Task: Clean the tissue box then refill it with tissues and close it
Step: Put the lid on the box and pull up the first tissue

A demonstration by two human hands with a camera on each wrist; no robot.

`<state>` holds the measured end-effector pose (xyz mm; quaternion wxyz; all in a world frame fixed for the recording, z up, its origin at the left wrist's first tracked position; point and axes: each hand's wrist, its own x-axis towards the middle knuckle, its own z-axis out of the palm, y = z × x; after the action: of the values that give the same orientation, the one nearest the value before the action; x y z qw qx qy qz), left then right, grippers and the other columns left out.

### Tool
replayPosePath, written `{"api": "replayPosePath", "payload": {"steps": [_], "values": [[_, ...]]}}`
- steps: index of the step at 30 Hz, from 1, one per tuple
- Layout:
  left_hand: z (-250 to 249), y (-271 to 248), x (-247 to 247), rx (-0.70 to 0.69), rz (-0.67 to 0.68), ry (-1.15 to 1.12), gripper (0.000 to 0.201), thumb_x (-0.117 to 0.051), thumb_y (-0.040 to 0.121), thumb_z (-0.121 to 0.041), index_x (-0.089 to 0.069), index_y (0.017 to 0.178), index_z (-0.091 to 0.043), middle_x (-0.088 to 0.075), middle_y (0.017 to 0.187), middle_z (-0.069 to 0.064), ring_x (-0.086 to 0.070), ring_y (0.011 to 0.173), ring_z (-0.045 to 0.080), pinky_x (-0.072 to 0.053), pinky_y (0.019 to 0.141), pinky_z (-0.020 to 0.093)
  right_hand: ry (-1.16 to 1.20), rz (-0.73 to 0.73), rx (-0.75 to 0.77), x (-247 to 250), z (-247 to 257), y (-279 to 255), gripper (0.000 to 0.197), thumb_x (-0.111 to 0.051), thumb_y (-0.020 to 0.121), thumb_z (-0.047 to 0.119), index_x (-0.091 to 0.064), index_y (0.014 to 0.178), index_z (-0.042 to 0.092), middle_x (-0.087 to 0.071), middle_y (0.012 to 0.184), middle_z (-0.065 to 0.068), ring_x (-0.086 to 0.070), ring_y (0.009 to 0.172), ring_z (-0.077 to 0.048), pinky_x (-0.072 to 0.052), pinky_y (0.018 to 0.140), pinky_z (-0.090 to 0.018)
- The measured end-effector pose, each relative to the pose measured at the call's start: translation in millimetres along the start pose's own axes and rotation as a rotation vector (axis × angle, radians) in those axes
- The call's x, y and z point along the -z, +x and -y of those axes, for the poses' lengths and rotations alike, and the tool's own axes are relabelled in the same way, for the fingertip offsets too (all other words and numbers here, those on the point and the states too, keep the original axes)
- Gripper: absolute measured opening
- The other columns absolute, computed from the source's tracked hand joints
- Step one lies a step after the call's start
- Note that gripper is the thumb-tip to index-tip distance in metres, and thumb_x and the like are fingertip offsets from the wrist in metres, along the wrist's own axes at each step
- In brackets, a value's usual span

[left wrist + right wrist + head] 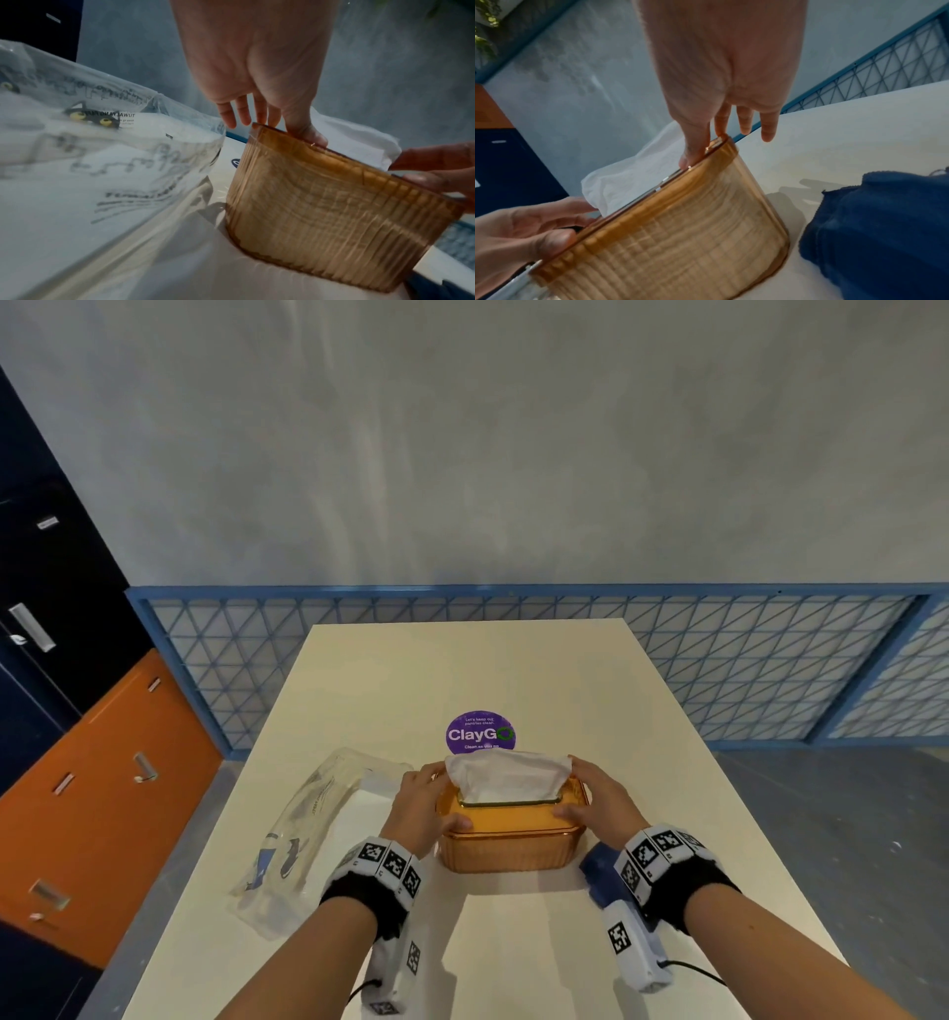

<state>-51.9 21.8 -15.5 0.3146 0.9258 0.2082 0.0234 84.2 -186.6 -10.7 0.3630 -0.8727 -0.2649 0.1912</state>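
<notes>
The tissue box (508,850) stands on the counter (462,670), lid (506,819) on, with a white tissue (508,775) rising from its slot. The left grip (423,806) and the right grip (598,796) sit at its ends, thumbs pressing the lid, fingers nearly straight, clasping nothing. A blue cloth (595,868) lies just to the right.

white table (462,670), tissue box (508,847), wrapper (303,824), cloth (598,870), sticker (480,732)

Closed amber tissue box (511,847), tissue (508,775) protruding

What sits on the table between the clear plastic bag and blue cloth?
The amber tissue box, white tissue poking from its top, left hand and right hand on it; the head view shows this.
</notes>
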Motion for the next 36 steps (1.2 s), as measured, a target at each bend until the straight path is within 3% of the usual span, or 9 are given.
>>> {"api": "replayPosePath", "payload": {"steps": [7,10,14,18,20,23,25,30,36], "values": [[-12,17,-2,0.184,-0.165,-0.328,0.019,-0.056,0.090,-0.010,-0.065,0.100,0.004,-0.066,0.105,0.023,-0.056,0.097,0.030,-0.039,0.079,0.031,0.066,-0.148,0.000,2,-2,13,0.025,-0.064,0.085,0.003,-0.065,0.110,0.001,-0.055,0.134,-0.011,-0.049,0.125,-0.025,-0.031,0.104,-0.022],[-13,18,-3,0.189,-0.189,-0.326,0.020,-0.053,0.092,-0.008,-0.063,0.100,0.007,-0.066,0.102,0.024,-0.057,0.093,0.029,-0.036,0.074,0.026,0.053,-0.165,0.009,4,0,17,0.013,-0.060,0.087,0.000,-0.064,0.094,0.010,-0.061,0.124,-0.013,-0.055,0.117,-0.025,-0.035,0.098,-0.022],[-12,19,-3,0.201,-0.204,-0.317,0.020,-0.051,0.093,-0.007,-0.063,0.099,0.008,-0.067,0.103,0.023,-0.059,0.097,0.032,-0.034,0.073,0.024,0.092,-0.176,-0.032,3,1,20,0.012,-0.056,0.090,0.003,-0.062,0.101,0.002,-0.063,0.117,-0.013,-0.055,0.107,-0.021,-0.036,0.088,-0.020],[-13,17,0,0.186,-0.214,-0.323,0.012,-0.050,0.093,-0.007,-0.059,0.087,-0.002,-0.066,0.103,0.024,-0.051,0.084,0.023,-0.034,0.073,0.023,0.104,-0.183,-0.052,0,0,22,0.006,-0.057,0.090,0.007,-0.056,0.091,0.012,-0.064,0.115,-0.011,-0.057,0.109,-0.025,-0.036,0.085,-0.021],[-11,17,3,0.169,-0.212,-0.344,0.008,-0.054,0.092,-0.010,-0.059,0.093,-0.004,-0.063,0.109,0.023,-0.053,0.092,0.024,-0.036,0.078,0.024,0.127,-0.149,-0.037,2,0,17,0.019,-0.062,0.088,0.010,-0.060,0.107,0.010,-0.061,0.117,-0.004,-0.054,0.115,-0.021,-0.036,0.090,-0.020],[-6,8,7,0.082,-0.098,-0.239,0.045,-0.067,0.084,-0.023,-0.055,0.123,-0.006,-0.051,0.129,0.012,-0.044,0.121,0.022,-0.032,0.097,0.022,0.086,0.067,0.028,8,-8,7,0.072,-0.075,0.078,0.017,-0.039,0.140,0.017,-0.041,0.129,0.011,-0.038,0.124,-0.007,-0.030,0.104,-0.020],[-2,-3,8,0.007,0.038,-0.103,0.073,-0.074,0.077,-0.033,-0.041,0.140,-0.015,-0.037,0.143,0.005,-0.030,0.135,0.020,-0.026,0.109,0.025,-0.016,0.187,0.059,10,-15,3,0.091,-0.077,0.076,0.023,-0.022,0.148,0.021,-0.029,0.141,0.014,-0.028,0.132,-0.006,-0.024,0.112,-0.024],[8,-6,1,-0.117,0.106,0.087,0.096,-0.073,0.077,-0.035,-0.011,0.150,-0.023,-0.027,0.152,0.000,-0.028,0.138,0.020,-0.024,0.114,0.028,-0.073,0.233,0.083,10,-17,8,0.095,-0.072,0.080,0.029,-0.009,0.150,0.025,-0.015,0.157,0.006,-0.024,0.142,-0.016,-0.022,0.115,-0.027],[4,19,6,-0.116,0.148,0.372,0.089,-0.062,0.081,-0.049,-0.018,0.150,-0.018,-0.020,0.156,-0.002,-0.032,0.134,0.024,-0.029,0.112,0.037,-0.237,0.275,0.048,13,-10,25,0.094,-0.063,0.087,0.036,0.005,0.150,0.020,0.004,0.160,0.005,0.001,0.148,-0.029,-0.013,0.120,-0.042]]}}
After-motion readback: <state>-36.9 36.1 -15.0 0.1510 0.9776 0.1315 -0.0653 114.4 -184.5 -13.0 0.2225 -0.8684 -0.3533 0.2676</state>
